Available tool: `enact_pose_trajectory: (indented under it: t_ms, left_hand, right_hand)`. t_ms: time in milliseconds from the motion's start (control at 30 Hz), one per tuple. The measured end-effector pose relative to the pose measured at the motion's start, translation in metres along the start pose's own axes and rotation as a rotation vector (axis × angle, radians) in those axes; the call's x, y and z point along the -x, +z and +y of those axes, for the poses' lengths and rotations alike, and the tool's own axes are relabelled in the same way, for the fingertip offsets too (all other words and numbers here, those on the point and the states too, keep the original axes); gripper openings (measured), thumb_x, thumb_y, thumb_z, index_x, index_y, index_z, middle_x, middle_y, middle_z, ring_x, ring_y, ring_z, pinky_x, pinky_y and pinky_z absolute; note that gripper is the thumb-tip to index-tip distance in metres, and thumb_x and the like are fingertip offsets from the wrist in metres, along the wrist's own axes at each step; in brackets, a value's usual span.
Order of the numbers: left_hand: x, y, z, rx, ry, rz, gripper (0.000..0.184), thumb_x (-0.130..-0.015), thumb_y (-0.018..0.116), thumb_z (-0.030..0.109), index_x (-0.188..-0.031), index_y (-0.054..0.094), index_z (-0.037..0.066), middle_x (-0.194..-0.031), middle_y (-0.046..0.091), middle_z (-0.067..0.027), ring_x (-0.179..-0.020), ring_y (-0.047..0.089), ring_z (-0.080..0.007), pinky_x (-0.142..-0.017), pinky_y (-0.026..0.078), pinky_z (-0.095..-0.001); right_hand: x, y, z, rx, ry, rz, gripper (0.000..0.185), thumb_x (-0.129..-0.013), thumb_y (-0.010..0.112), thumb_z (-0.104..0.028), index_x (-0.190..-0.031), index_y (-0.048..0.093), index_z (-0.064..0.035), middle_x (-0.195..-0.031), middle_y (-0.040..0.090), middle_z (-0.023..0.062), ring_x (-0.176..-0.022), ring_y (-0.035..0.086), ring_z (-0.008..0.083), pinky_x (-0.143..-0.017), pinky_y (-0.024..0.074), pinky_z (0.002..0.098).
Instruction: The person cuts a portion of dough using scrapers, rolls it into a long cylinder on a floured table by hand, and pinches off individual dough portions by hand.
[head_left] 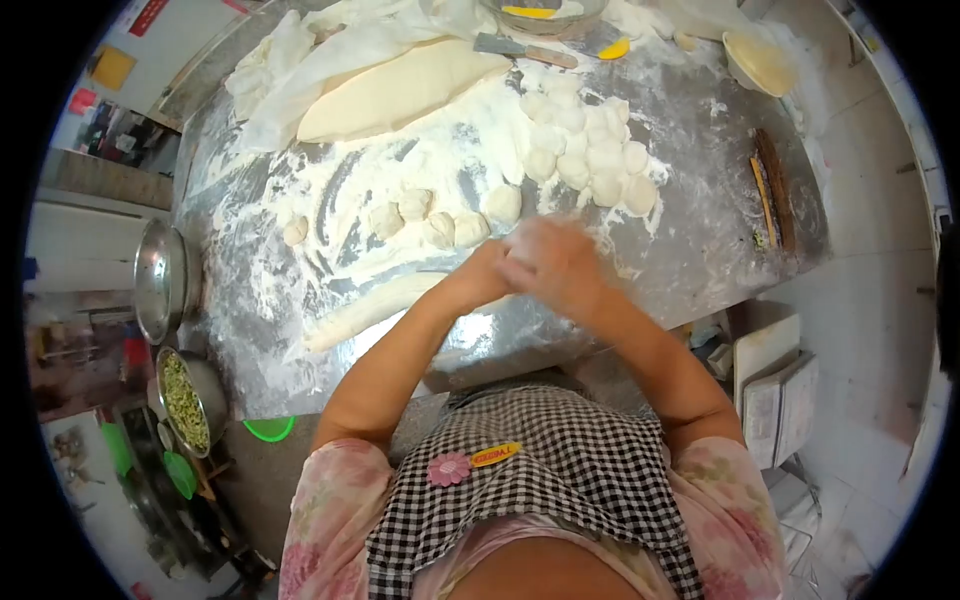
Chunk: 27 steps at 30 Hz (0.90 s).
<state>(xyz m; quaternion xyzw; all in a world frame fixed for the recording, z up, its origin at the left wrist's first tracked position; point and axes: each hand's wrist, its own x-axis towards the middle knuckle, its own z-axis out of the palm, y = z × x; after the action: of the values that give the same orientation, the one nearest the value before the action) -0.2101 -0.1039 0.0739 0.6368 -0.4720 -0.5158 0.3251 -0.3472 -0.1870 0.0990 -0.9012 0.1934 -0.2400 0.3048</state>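
My left hand (488, 272) and my right hand (560, 262) meet near the table's front, just below the row of dough pieces. Pale dough shows between them, blurred by motion. My right hand is wrapped over it, and the fingers of my left hand are partly hidden. A dough roll (370, 308) lies beside my left forearm. Several small dough pieces (440, 229) rest in flour beyond my hands, with one lone piece (295, 231) farther left. Several rounded dough balls (573, 171) sit grouped behind my right hand. A large dough slab (400, 92), partly under a cloth (285, 90), lies at the back.
A scraper (525, 50) and a glass bowl (550, 14) are at the back. A yellowish bowl (757, 64) and a brush (773, 190) lie at the right. Metal bowls, one holding chopped greens (184, 402), stand off the left edge of the floured table (255, 350).
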Motion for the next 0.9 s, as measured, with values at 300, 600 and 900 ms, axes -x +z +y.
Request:
enact_pose_trajectory:
  t_ms: [300,600,900]
  left_hand:
    - [0.041,0.021,-0.022,-0.202,0.253,0.015,0.029,-0.076,0.065,0.013,-0.105,0.062,0.006,-0.102,0.064,-0.0167,-0.095,0.061,-0.0325,-0.082,0.048,-0.0398]
    - [0.052,0.017,-0.039,-0.588,0.410,0.302,0.064,-0.074,0.071,0.017,-0.132,0.044,0.008,-0.115,0.058,-0.0148,-0.113,0.050,-0.0307,-0.094,0.041,-0.0402]
    - [0.057,-0.029,-0.040,0.063,0.178,-0.104,0.048,-0.074,0.070,0.016,-0.119,0.057,0.005,-0.105,0.065,-0.0166,-0.097,0.062,-0.0330,-0.084,0.048,-0.0404]
  right_hand:
    - [0.009,0.059,0.028,0.302,0.101,0.160,0.012,-0.076,0.061,-0.009,-0.085,0.062,-0.0016,-0.085,0.061,0.0133,-0.076,0.058,0.0297,-0.067,0.0479,0.0368]
    - [0.054,0.071,0.010,-0.955,0.864,0.224,0.022,-0.091,0.058,-0.023,-0.093,0.066,-0.0029,-0.090,0.065,0.0059,-0.083,0.062,0.0171,-0.072,0.0497,0.0333]
    - [0.012,0.046,-0.067,0.190,0.022,0.051,0.011,-0.080,0.064,-0.014,-0.087,0.064,-0.0059,-0.084,0.063,0.0107,-0.079,0.061,0.0280,-0.065,0.0503,0.0355]
